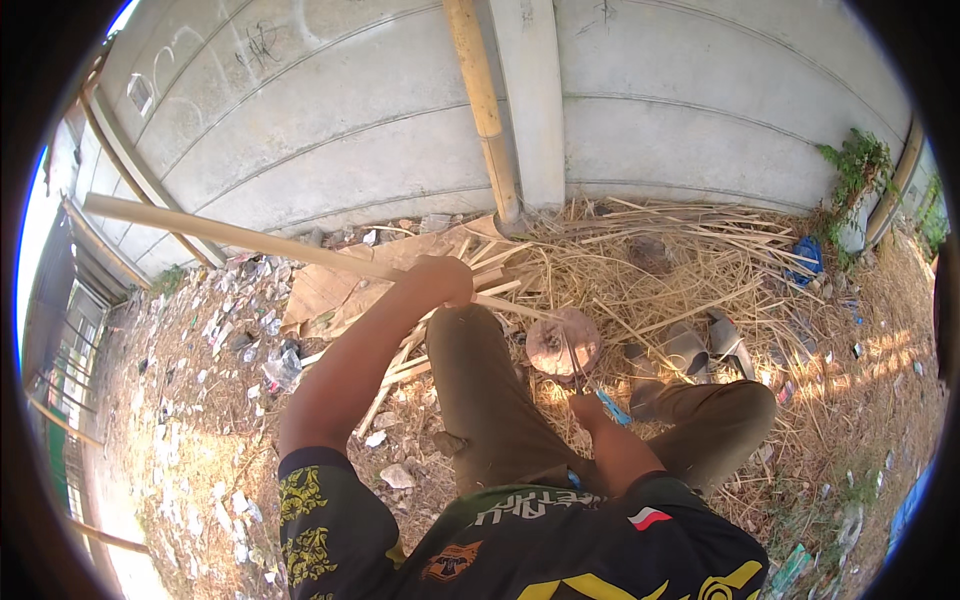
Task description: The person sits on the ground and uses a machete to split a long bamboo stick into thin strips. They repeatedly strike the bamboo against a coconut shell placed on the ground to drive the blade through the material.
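My left hand (445, 280) is closed around a long, pale bamboo strip (250, 238). The strip runs from the upper left, over my left knee, down to a round wooden chopping block (545, 350), where its far end meets the block's top. In my right hand (592, 412), just below the block, is the grip of a long-bladed knife (575, 360). Its dark, narrow blade points away from me across the block, beside the strip's end. Something bright blue (613, 407) shows next to my right hand; I cannot tell what it is.
Split bamboo strips (690, 215) and shavings (590, 265) lie in a heap beyond the block. Flattened cardboard (340, 285) is at the left. A grey wall (680, 130) with a bamboo pole (485, 120) stands behind. Litter (240, 340) covers the ground at left.
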